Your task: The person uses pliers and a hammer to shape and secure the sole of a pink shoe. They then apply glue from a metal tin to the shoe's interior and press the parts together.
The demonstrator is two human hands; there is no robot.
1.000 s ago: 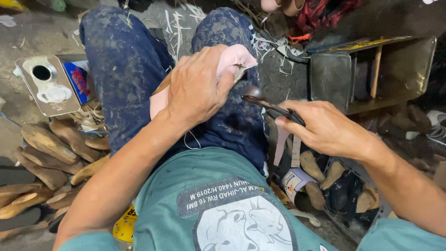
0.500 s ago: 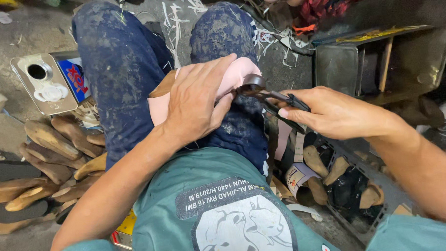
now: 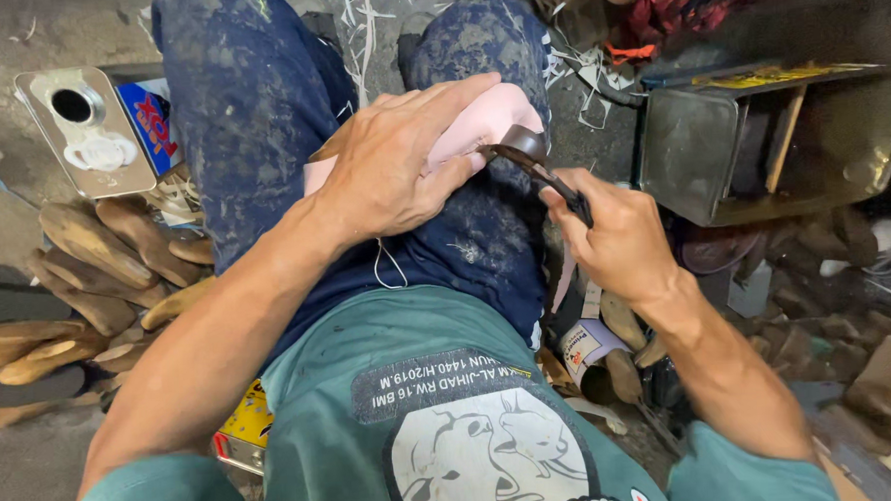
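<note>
blue-red package (image 3: 153, 128) beside tin (image 3: 90, 131)

Pink sole piece (image 3: 480, 124): smooth, matt, foam-like. Tool (image 3: 547, 176): dark, slightly glossy metal. Box (image 3: 707, 159): dull scuffed metal; jeans (image 3: 259, 118): stained, rough denim.

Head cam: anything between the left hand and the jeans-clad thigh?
Yes: a pale pink shoe-sole piece lies under the left hand, pressed onto the paint-flecked blue jeans. Head view shows it.

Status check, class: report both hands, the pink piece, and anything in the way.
Left hand pressing pink piece on lap. Right hand gripping dark tool, tip at piece's edge. Nothing between them.
</note>
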